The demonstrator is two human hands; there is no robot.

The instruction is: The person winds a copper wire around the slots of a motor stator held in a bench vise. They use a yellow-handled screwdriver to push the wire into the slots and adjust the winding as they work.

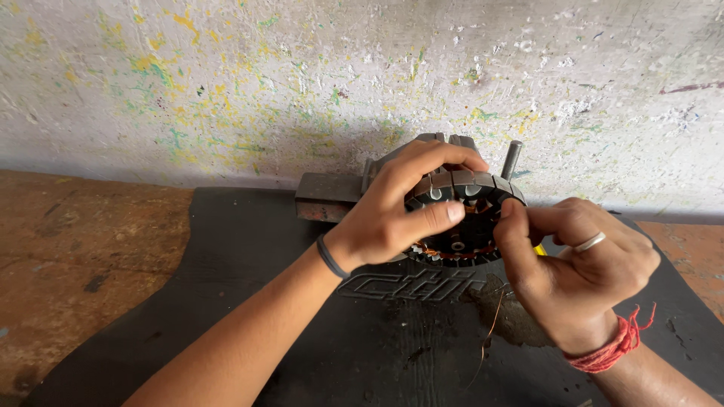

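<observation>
My left hand [392, 211] grips a round dark metal stator core [464, 192] with slotted teeth, fingers over its top rim and thumb across its face. Copper windings show along its lower edge. The core sits on a grey metal stand [328, 192] against the wall. My right hand [573, 264] is at the core's right side, thumb and fingers pinched together on a thin copper wire [492, 324] that trails down over the black mat [249, 301]. A ring is on one finger and a red thread is around that wrist.
A black rubber mat with raised lettering covers the brown worktop [83, 249]. A paint-speckled white wall [302, 83] rises right behind the stand. A short metal rod [511, 158] sticks up beside the core. An oily stain marks the mat under my right hand.
</observation>
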